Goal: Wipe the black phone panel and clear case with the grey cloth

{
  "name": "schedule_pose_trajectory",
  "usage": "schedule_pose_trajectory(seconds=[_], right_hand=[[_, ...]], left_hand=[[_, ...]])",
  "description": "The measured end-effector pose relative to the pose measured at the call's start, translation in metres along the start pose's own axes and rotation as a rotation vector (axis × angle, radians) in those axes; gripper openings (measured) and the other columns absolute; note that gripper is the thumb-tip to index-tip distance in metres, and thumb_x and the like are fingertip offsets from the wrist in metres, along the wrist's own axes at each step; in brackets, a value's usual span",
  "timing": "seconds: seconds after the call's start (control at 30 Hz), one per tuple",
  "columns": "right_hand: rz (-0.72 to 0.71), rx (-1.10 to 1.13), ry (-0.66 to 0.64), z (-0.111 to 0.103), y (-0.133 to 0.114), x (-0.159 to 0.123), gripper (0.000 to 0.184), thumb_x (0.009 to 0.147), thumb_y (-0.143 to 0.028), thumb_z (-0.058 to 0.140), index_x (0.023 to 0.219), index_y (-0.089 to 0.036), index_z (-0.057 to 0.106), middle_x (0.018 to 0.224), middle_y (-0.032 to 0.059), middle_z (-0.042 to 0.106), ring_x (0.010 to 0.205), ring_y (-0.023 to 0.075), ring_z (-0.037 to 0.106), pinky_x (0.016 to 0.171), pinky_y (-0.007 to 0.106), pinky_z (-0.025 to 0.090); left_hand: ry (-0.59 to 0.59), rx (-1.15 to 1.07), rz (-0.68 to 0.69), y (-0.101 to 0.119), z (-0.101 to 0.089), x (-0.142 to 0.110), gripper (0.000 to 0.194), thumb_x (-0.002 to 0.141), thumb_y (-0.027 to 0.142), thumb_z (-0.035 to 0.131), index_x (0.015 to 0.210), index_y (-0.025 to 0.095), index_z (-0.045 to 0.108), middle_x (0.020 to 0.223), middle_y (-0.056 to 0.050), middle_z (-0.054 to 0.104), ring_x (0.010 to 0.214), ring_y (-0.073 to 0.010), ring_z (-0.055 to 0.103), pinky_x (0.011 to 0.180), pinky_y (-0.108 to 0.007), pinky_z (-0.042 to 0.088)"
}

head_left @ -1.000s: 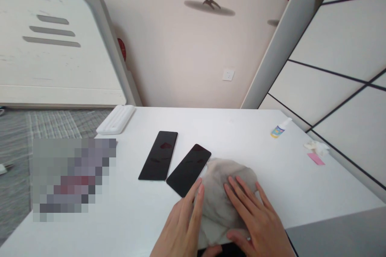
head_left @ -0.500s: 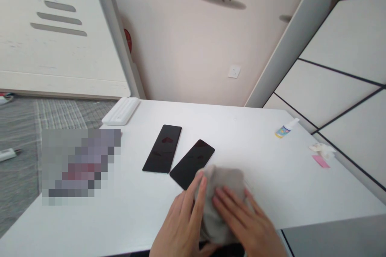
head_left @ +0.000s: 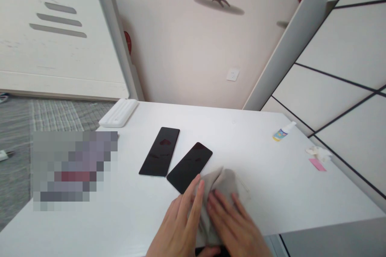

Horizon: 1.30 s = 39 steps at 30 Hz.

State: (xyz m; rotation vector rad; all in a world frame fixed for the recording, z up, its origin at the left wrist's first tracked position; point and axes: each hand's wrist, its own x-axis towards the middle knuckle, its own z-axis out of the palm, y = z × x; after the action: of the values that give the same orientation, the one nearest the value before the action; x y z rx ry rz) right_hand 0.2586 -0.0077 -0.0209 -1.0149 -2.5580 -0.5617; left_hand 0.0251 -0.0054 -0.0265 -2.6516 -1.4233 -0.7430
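Observation:
A crumpled grey cloth (head_left: 230,178) lies near the front edge of the white table, beneath both hands. My right hand (head_left: 233,225) presses it down with its fingers close together. At the cloth's left side, my left hand (head_left: 181,223) keeps its fingers long and its fingertips against the fabric. The thin edge of a clear flat piece (head_left: 243,184) peeks out at the cloth's right; the rest is covered. Just beyond my left fingertips lies a black phone (head_left: 189,166), screen up. A second black phone (head_left: 160,151) rests to its left.
A white case (head_left: 119,113) sits at the table's back left corner. To the right are a small bottle (head_left: 283,131), crumpled tissue (head_left: 319,153) and a pink slip (head_left: 317,164). A blurred-out item (head_left: 81,164) lies at left. Cabinet panels (head_left: 340,100) border the right side.
My right hand has slid a little left and toward me, bunching the cloth into folds. More of the clear edge shows at the right. The view has shifted slightly.

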Motion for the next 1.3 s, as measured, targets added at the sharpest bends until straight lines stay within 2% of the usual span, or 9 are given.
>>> schedule_pose_trajectory(seconds=[0.07, 0.23, 0.37, 0.5, 0.67, 0.83, 0.97, 1.13, 1.3], right_hand=[[-0.108, 0.023, -0.002, 0.0, 0.0, -0.001, 0.046, 0.111, -0.038, 0.046, 0.151, -0.018, 0.056, 0.159, -0.002, 0.053, 0.143, 0.0173, 0.056, 0.117, 0.032, 0.049], [0.192, -0.04, -0.056, -0.002, 0.009, -0.012, 0.074, 0.107, -0.062, 0.042, 0.155, -0.005, 0.049, 0.162, 0.0109, 0.048, 0.15, 0.0341, 0.047, 0.12, 0.052, 0.045], [-0.145, -0.032, 0.054, -0.004, 0.008, -0.022, 0.042, 0.111, -0.041, 0.048, 0.145, -0.022, 0.063, 0.155, -0.0045, 0.057, 0.145, 0.0145, 0.053, 0.12, 0.029, 0.045], [0.11, -0.033, -0.047, -0.005, 0.008, -0.029, 0.077, 0.106, -0.066, 0.045, 0.153, -0.005, 0.052, 0.155, 0.0116, 0.056, 0.142, 0.0297, 0.057, 0.114, 0.043, 0.053], [-0.12, 0.025, 0.088, 0.003, -0.002, -0.023, 0.04, 0.11, -0.037, 0.053, 0.147, -0.024, 0.06, 0.154, -0.0039, 0.059, 0.139, 0.0156, 0.059, 0.112, 0.026, 0.052], [0.159, -0.041, 0.027, 0.005, 0.003, -0.014, 0.075, 0.106, -0.063, 0.045, 0.152, -0.005, 0.053, 0.156, 0.0135, 0.056, 0.146, 0.0316, 0.053, 0.12, 0.048, 0.047], [-0.136, -0.037, 0.099, 0.007, -0.001, -0.006, 0.041, 0.111, -0.04, 0.047, 0.147, -0.026, 0.061, 0.155, -0.008, 0.057, 0.143, 0.0146, 0.056, 0.118, 0.027, 0.046], [0.165, -0.083, -0.007, 0.004, 0.0, -0.002, 0.08, 0.106, -0.069, 0.039, 0.152, -0.005, 0.054, 0.159, 0.0111, 0.052, 0.141, 0.0318, 0.058, 0.107, 0.042, 0.057], [-0.076, -0.054, 0.024, 0.005, -0.003, -0.008, 0.053, 0.112, -0.048, 0.042, 0.154, -0.018, 0.053, 0.161, -0.0012, 0.051, 0.145, 0.0174, 0.053, 0.111, 0.029, 0.052]], left_hand=[[0.0, 0.016, 0.011, 0.0, 0.001, 0.001, 0.136, 0.068, 0.023, 0.085, 0.168, 0.007, -0.005, 0.158, -0.024, 0.052, 0.131, -0.0364, 0.067, 0.096, -0.042, 0.065], [0.02, 0.02, 0.005, -0.001, 0.0, 0.001, 0.143, 0.065, 0.035, 0.091, 0.169, 0.007, -0.003, 0.157, -0.025, 0.054, 0.126, -0.0377, 0.07, 0.093, -0.042, 0.066], [0.016, 0.042, 0.025, -0.003, 0.0, 0.001, 0.132, 0.074, 0.031, 0.084, 0.169, 0.008, -0.005, 0.156, -0.024, 0.055, 0.127, -0.0358, 0.07, 0.092, -0.04, 0.066], [0.026, 0.047, 0.038, -0.004, 0.002, 0.0, 0.124, 0.08, 0.041, 0.08, 0.169, 0.008, 0.001, 0.156, -0.023, 0.055, 0.124, -0.0357, 0.071, 0.092, -0.04, 0.065], [0.055, 0.141, 0.064, -0.005, 0.001, 0.001, 0.095, 0.089, 0.012, 0.052, 0.17, 0.01, 0.001, 0.155, -0.017, 0.059, 0.13, -0.0271, 0.068, 0.096, -0.035, 0.062], [0.052, 0.14, 0.12, -0.006, -0.003, 0.004, 0.104, 0.091, 0.035, 0.065, 0.167, -0.001, 0.005, 0.153, -0.023, 0.058, 0.126, -0.033, 0.07, 0.091, -0.039, 0.065], [0.057, 0.181, 0.091, -0.005, 0.001, 0.004, 0.097, 0.089, 0.011, 0.057, 0.168, 0.004, 0.001, 0.154, -0.02, 0.059, 0.129, -0.0282, 0.069, 0.094, -0.035, 0.063], [0.052, 0.139, 0.108, -0.003, 0.002, 0.003, 0.1, 0.092, 0.029, 0.061, 0.168, 0.001, 0.002, 0.154, -0.024, 0.057, 0.126, -0.0326, 0.071, 0.091, -0.038, 0.065], [0.065, 0.178, 0.051, -0.002, 0.002, 0.003, 0.098, 0.087, 0.006, 0.051, 0.168, 0.006, -0.004, 0.153, -0.019, 0.06, 0.128, -0.0274, 0.07, 0.094, -0.035, 0.062]])
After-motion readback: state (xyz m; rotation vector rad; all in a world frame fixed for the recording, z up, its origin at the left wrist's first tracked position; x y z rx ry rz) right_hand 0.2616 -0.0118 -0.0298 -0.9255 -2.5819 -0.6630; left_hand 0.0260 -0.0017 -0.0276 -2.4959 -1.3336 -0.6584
